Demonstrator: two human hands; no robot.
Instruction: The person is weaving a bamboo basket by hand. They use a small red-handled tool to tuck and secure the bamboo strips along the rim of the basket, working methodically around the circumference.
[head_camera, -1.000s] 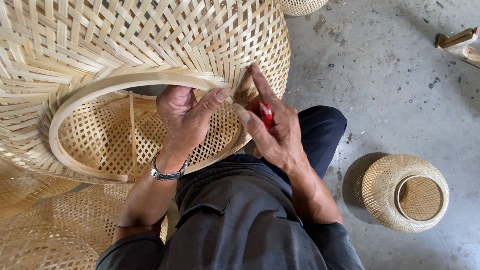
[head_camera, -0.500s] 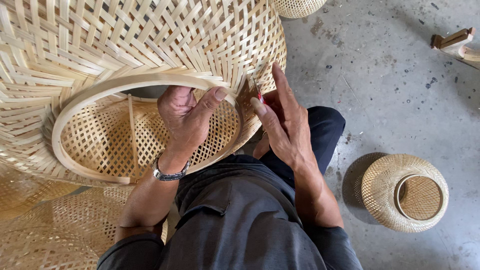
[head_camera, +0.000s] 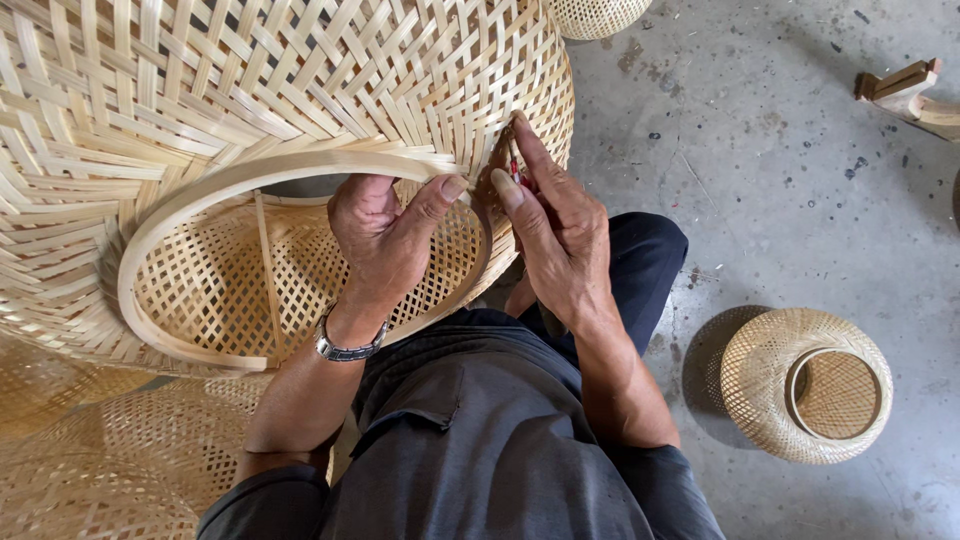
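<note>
Right hand (head_camera: 560, 240) shifted along basket rim (head_camera: 300, 165)

We see a pale straw-yellow basket (head_camera: 280, 120) with an open crisscross weave, a small tan basket (head_camera: 805, 385) on the right, a grey speckled floor (head_camera: 780, 190), and dark navy trousers (head_camera: 480, 440).

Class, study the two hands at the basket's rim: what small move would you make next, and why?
Probably press the red-handled tool further in at the rim. The left hand grips the hoop of the big woven basket, thumb pinning it, and the right hand holds the tool exactly where hoop meets weave.
</note>
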